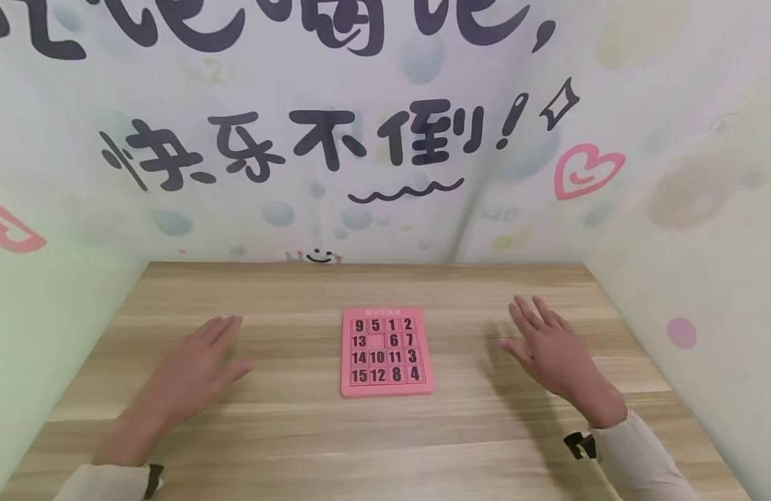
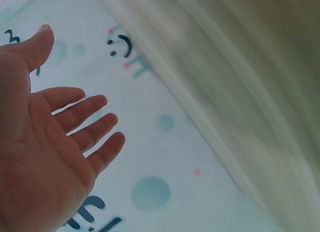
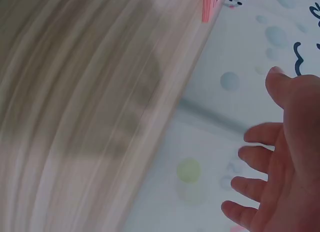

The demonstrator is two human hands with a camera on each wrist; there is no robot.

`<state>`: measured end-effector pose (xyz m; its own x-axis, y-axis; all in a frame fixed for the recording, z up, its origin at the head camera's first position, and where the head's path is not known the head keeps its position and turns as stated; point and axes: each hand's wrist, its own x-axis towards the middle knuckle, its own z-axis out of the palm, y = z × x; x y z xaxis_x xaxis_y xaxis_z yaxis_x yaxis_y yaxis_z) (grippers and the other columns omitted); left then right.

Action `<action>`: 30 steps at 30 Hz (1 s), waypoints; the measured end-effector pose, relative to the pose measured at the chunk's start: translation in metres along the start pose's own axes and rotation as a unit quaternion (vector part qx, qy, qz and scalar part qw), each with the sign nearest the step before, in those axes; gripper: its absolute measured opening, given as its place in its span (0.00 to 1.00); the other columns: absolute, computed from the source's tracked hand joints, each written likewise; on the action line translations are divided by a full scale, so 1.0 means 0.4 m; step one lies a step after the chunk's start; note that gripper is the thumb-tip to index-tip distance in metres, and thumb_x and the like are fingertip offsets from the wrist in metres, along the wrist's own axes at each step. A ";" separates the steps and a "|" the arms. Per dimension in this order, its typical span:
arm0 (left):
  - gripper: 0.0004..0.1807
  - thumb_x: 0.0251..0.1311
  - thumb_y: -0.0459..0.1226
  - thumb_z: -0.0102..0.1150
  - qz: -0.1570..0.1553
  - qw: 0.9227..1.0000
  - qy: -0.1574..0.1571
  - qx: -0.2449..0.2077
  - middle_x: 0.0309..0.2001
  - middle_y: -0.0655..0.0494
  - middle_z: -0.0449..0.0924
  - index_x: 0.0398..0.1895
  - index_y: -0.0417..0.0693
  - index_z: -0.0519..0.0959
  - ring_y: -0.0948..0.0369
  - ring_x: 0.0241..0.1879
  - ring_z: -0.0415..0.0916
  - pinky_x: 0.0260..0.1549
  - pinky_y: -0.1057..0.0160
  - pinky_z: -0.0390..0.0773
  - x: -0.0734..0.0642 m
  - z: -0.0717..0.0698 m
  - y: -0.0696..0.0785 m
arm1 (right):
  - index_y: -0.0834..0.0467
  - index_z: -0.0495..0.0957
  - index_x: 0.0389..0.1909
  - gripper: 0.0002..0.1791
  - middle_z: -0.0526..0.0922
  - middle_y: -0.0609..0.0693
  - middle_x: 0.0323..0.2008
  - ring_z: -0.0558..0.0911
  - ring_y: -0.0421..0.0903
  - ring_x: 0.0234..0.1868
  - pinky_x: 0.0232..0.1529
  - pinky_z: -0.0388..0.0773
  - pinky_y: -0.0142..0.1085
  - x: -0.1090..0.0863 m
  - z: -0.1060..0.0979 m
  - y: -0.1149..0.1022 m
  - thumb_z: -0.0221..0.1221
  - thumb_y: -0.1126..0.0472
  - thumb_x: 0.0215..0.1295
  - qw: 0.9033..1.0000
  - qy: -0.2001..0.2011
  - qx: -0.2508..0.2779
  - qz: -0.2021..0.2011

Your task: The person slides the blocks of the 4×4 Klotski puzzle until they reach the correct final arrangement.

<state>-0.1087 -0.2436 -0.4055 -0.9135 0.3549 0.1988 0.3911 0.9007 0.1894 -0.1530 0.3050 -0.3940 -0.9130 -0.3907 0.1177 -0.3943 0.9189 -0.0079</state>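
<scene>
A pink sliding number puzzle (image 1: 387, 390) lies flat on the wooden table, its black-numbered tiles facing up. One gap shows in its second row, between 13 and 6; the top row reads 9, 5, 1, 2. To the left of the puzzle, my left hand (image 1: 194, 369) hovers with fingers extended and holds nothing. My right hand (image 1: 551, 351) is over the table on the other side, fingers spread and empty, apart from the puzzle. In the right wrist view, only an edge of the pink puzzle (image 3: 206, 6) appears at the top.
The wooden table (image 1: 285, 445) meets a white printed wall (image 1: 248, 216) at the back, with dark lettering and coloured dots. Side panels (image 1: 692, 264) close in on the left and right. Each wrist wears a dark strap (image 1: 579, 445) by a light sleeve.
</scene>
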 end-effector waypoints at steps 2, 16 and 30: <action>0.40 0.66 0.51 0.58 0.007 1.000 -0.004 -0.005 0.67 0.33 0.68 0.70 0.31 0.64 0.36 0.67 0.64 0.61 0.36 0.67 0.009 0.000 0.019 | 0.63 0.62 0.73 0.37 0.61 0.60 0.74 0.55 0.66 0.75 0.70 0.57 0.62 0.011 0.012 -0.020 0.55 0.46 0.72 1.000 0.001 0.006 -0.020; 0.53 0.63 0.62 0.55 -0.054 0.982 -0.122 -0.134 0.78 0.42 0.51 0.80 0.45 0.45 0.43 0.76 0.51 0.71 0.40 0.57 0.139 0.048 0.172 | 0.59 0.62 0.74 0.34 0.64 0.55 0.74 0.60 0.59 0.75 0.70 0.64 0.57 0.055 0.075 -0.096 0.51 0.45 0.75 0.992 -0.018 0.066 -0.107; 0.70 0.43 0.45 0.80 -0.077 0.939 -0.236 -0.239 0.80 0.47 0.26 0.80 0.46 0.36 0.46 0.79 0.24 0.75 0.40 0.38 0.242 0.124 0.259 | 0.56 0.63 0.74 0.36 0.62 0.55 0.75 0.58 0.61 0.76 0.69 0.65 0.58 0.125 0.093 -0.192 0.54 0.42 0.71 0.983 -0.039 0.070 -0.165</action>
<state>-0.1621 -0.1036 -0.4143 -0.8669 0.4022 -0.2944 0.1519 0.7758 0.6124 -0.1721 0.2127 -0.4243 -0.7360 -0.6743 0.0609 -0.6761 0.7271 -0.1194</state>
